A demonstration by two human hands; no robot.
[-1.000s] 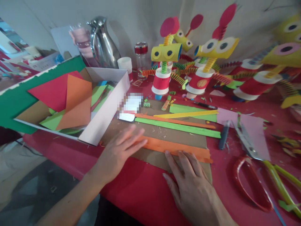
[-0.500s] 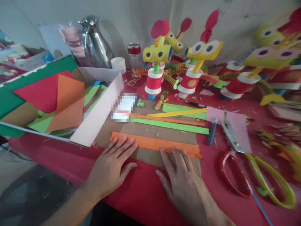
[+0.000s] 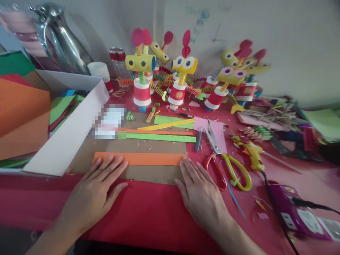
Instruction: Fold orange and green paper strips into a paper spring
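Observation:
A flat orange paper strip [image 3: 151, 159] lies across a brown cardboard sheet [image 3: 151, 172] near the front of the table. My left hand [image 3: 99, 187] rests with fingers stretched over the strip's left end. At the opposite end, the fingertips of my right hand [image 3: 199, 189] touch the strip, its fingers extended and the thumb apart. Beyond it on the cardboard lie a green strip [image 3: 162, 137], a thin orange strip [image 3: 170, 132] and a yellow strip [image 3: 167, 124]. Scissors [image 3: 216, 145] with one red and one yellow handle lie to the right, beside a dark utility knife [image 3: 198, 140].
At left stands an open box [image 3: 77, 131] of coloured paper. Several paper-cup figures [image 3: 142, 92] line the wall near a metal jug [image 3: 62, 39]. A yellow glue gun [image 3: 253, 152] and a purple power strip [image 3: 297, 209] with cables are at right.
The view has swung to the right, showing the glue gun fully and the power strip. My right hand has slid rightward along the orange strip to its end; my left hand stays at the left end.

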